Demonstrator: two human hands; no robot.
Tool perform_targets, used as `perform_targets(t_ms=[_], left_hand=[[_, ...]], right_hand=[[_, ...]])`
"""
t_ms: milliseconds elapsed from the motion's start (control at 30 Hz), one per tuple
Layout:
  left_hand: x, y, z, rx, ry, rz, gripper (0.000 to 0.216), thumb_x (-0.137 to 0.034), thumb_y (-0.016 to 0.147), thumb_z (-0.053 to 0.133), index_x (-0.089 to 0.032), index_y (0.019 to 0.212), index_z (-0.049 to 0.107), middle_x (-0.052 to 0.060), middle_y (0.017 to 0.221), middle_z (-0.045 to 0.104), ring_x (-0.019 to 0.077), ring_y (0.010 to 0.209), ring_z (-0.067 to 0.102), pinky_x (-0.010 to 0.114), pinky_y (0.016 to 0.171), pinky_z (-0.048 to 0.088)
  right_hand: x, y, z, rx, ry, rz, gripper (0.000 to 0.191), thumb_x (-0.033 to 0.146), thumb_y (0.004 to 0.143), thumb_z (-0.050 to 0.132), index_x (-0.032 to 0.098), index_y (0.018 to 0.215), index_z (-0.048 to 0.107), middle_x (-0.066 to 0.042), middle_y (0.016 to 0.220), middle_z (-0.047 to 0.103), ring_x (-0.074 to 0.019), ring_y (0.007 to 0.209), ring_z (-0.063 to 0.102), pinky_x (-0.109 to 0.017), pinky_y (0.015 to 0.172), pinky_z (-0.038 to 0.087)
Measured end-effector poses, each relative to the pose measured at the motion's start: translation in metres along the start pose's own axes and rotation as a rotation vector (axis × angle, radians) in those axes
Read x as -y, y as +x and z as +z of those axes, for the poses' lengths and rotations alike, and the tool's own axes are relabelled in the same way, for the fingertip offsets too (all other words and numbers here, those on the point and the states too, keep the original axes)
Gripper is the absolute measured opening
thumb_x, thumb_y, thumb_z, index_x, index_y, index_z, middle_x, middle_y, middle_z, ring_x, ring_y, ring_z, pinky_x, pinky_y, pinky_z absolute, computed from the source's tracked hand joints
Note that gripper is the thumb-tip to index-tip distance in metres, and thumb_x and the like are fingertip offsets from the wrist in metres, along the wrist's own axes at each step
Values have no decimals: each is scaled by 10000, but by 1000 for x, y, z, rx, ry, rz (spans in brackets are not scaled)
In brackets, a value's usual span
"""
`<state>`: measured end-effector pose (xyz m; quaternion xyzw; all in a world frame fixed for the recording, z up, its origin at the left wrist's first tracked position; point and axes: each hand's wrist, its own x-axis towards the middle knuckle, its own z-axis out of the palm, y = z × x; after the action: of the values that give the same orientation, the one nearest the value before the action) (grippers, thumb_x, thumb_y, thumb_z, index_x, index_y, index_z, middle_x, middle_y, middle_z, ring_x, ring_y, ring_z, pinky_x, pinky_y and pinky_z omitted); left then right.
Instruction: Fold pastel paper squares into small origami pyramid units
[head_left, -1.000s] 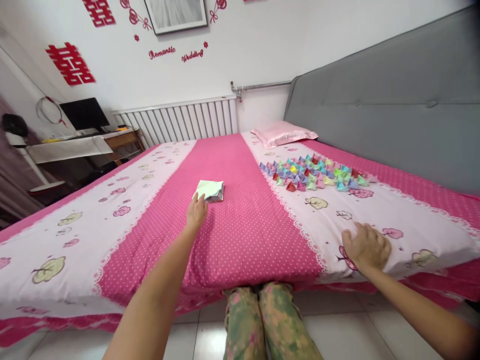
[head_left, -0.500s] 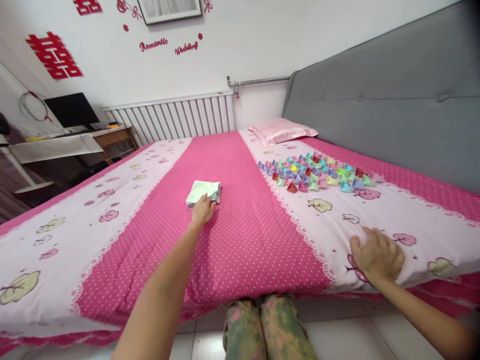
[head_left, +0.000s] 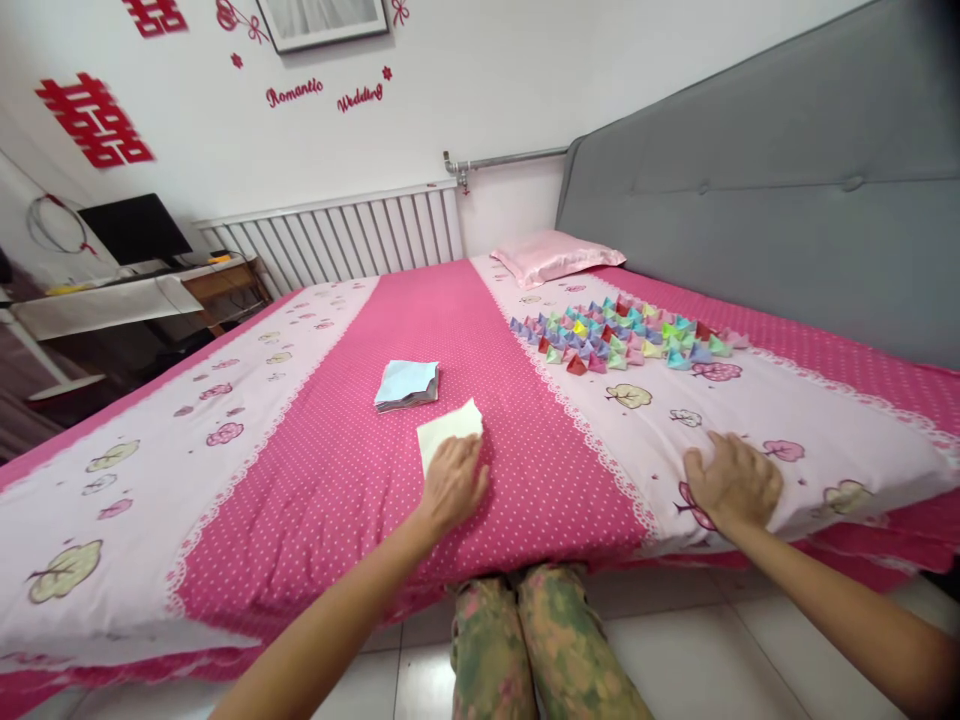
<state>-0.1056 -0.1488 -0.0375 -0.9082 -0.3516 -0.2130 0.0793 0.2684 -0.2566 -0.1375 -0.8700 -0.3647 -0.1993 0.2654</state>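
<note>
My left hand (head_left: pixel 453 483) lies palm down on a pale green paper square (head_left: pixel 448 434), pressing its near edge against the pink dotted bedspread (head_left: pixel 337 480). Its fingers are stretched over the sheet. Just beyond sits a small stack of paper squares (head_left: pixel 407 384) with a light blue sheet on top. My right hand (head_left: pixel 733 486) rests flat with spread fingers on the white patterned strip near the bed's front edge, holding nothing. A cluster of several folded coloured paper pieces (head_left: pixel 616 339) lies further back on that strip.
A pink pillow (head_left: pixel 556 257) lies at the head of the bed beside the grey padded headboard (head_left: pixel 765 190). A white radiator (head_left: pixel 337 240) lines the far wall. A desk with a dark monitor (head_left: pixel 133 228) stands at the left. My knees (head_left: pixel 525 640) touch the bed's front.
My left hand has drawn the green top sheet off the stack toward me, leaving a blue sheet on top. My right hand stays flat on the bed.
</note>
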Motion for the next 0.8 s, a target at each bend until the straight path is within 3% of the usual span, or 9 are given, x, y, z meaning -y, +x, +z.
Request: perform_targets(t_ms=[133, 233, 300, 367, 433, 533, 600, 667, 800], left_hand=[[-46, -13, -1, 111, -113, 118, 440, -318, 852, 438, -97, 1226, 513, 177, 1244, 539, 270, 1092, 529, 426, 946, 424], [-59, -8, -9, 183, -250, 137, 334, -366, 854, 449, -147, 1041, 618, 160, 1298, 498, 253, 1173, 490, 398, 973, 418], [-60, 1, -15, 151, -338, 46, 307, -380, 873, 414, -171, 907, 637, 137, 1269, 523, 226, 1160, 508, 376, 975, 417], [-58, 13, -17, 50, -376, -158, 342, -377, 895, 354, -166, 910, 623, 142, 1227, 551, 214, 1135, 528, 367, 968, 419], [-55, 25, -11, 0, -291, -381, 417, -374, 897, 324, -97, 1081, 576, 203, 1281, 505, 259, 1233, 447, 404, 1017, 358], [-53, 31, 13, 145, -48, -639, 649, -447, 872, 339, 27, 1313, 381, 285, 1433, 276, 370, 1350, 220, 518, 1059, 232], [-53, 27, 30, 192, 35, -687, 685, -441, 878, 319, 61, 1344, 324, 298, 1423, 282, 362, 1358, 199, 502, 1084, 169], [-53, 20, 43, 203, 84, -666, 700, -485, 879, 280, 13, 1370, 315, 274, 1431, 290, 354, 1361, 196, 491, 1094, 129], [-52, 17, 48, 250, 144, -646, 729, -568, 858, 231, -89, 1403, 299, 229, 1448, 289, 353, 1358, 208, 502, 1085, 129]], right_hand=[[1, 0, -1, -17, 21, -10, 475, 368, 820, 401, 92, 1179, 542, -198, 1248, 533, -324, 1158, 430, -483, 980, 263], [3, 0, -1, -30, 25, -3, 465, 370, 828, 394, 97, 1172, 548, -181, 1241, 538, -308, 1150, 432, -469, 984, 261], [4, 0, -2, -44, 17, 8, 460, 378, 838, 387, 109, 1173, 550, -162, 1240, 540, -296, 1148, 433, -456, 989, 259], [5, 0, -2, -43, 9, 15, 455, 380, 843, 389, 117, 1178, 548, -151, 1242, 537, -292, 1149, 431, -454, 990, 256], [5, -1, -2, -34, 2, 23, 450, 375, 844, 397, 120, 1186, 542, -151, 1249, 529, -292, 1152, 427, -456, 990, 252], [4, -1, -2, -36, 4, 14, 450, 372, 844, 409, 120, 1195, 534, -153, 1251, 525, -294, 1157, 427, -458, 989, 252], [3, -1, -1, -46, 15, 2, 451, 378, 843, 417, 122, 1196, 533, -154, 1247, 529, -294, 1156, 428, -458, 984, 260], [2, 0, 0, -51, 22, -9, 448, 378, 842, 421, 123, 1193, 535, -157, 1241, 535, -294, 1152, 430, -460, 977, 268], [2, 1, 0, -62, 25, -21, 441, 354, 837, 425, 107, 1184, 536, -173, 1235, 540, -298, 1147, 431, -465, 967, 274]])
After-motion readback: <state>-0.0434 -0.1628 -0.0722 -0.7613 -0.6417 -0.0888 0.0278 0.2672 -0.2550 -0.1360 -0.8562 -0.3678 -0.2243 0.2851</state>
